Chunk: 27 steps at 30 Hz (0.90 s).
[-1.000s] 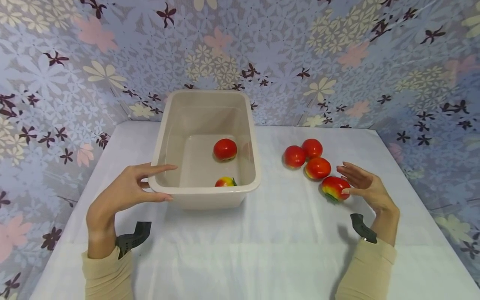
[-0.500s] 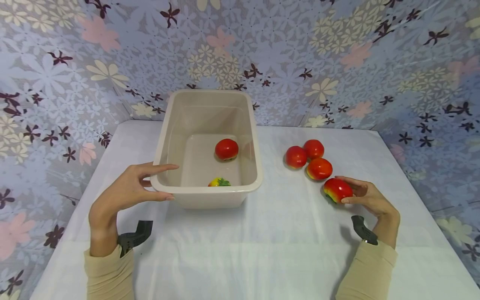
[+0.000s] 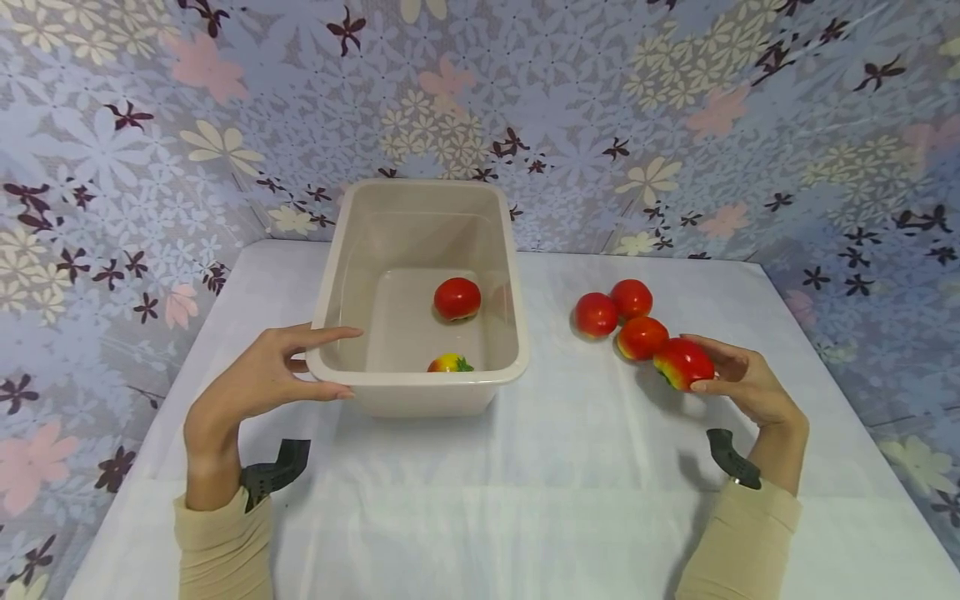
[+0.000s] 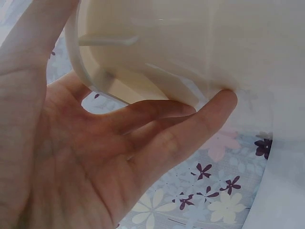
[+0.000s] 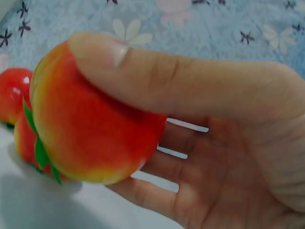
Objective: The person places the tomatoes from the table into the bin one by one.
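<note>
My right hand (image 3: pixel 757 390) grips a red tomato (image 3: pixel 683 363) with a yellow-green base, just above the table. In the right wrist view the thumb presses across the tomato (image 5: pixel 95 124), with green leaves at its left side. My left hand (image 3: pixel 258 377) holds the near left corner of a beige plastic bin (image 3: pixel 430 380), one finger over the rim and the thumb at the front. The left wrist view shows fingers against the bin's wall (image 4: pixel 157 43). Inside the bin lie a red tomato (image 3: pixel 457 298) and a partly hidden yellow-red tomato (image 3: pixel 447 363).
Beside the held tomato, a group of three red tomatoes, among them the nearest tomato (image 3: pixel 642 338), rests on the white tablecloth (image 3: pixel 510 500). A flowered backdrop (image 3: pixel 570 100) rises behind the table and along both sides.
The right hand has closed its fingers around the tomato and raised it slightly off the table. The yellow-red tomato in the bin has rolled a little. The left hand keeps its place on the bin.
</note>
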Motion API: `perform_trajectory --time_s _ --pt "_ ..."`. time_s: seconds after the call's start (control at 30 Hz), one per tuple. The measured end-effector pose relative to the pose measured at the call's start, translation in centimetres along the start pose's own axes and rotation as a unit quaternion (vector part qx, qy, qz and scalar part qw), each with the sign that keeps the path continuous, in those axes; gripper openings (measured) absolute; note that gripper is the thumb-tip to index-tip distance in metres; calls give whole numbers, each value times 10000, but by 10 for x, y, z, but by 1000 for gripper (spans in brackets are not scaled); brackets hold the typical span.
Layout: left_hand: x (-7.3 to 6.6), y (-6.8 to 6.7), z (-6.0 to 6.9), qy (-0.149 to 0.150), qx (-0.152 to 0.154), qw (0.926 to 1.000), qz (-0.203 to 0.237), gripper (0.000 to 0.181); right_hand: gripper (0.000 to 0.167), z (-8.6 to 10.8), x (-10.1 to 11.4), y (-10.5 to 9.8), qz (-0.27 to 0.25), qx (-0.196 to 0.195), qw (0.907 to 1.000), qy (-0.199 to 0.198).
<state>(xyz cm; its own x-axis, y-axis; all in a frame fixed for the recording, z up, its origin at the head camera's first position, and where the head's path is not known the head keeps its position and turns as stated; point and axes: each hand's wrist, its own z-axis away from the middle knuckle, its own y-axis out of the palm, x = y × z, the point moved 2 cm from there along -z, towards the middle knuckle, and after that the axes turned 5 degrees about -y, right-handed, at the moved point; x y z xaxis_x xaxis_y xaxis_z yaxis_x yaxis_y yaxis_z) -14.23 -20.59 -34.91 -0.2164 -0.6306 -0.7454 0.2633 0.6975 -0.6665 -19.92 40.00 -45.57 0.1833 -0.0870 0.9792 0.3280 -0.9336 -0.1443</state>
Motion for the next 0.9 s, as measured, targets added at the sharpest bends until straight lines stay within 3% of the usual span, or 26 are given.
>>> perform_trajectory --time_s 0.2,0.4,0.57,0.9 --pt "1 0 0 -69 -12 10000 -5 60 61 -11 19 9 -82 303 9979 -564" --pt "1 1 -1 -31 -34 10000 68 58 61 -29 29 24 -160 224 9963 -812" --pt "1 0 0 -22 -57 9999 86 56 59 -46 32 40 -172 136 9958 -891" --pt "3 3 -2 -47 -26 9998 202 54 56 -70 42 65 23 -437 9962 -758"
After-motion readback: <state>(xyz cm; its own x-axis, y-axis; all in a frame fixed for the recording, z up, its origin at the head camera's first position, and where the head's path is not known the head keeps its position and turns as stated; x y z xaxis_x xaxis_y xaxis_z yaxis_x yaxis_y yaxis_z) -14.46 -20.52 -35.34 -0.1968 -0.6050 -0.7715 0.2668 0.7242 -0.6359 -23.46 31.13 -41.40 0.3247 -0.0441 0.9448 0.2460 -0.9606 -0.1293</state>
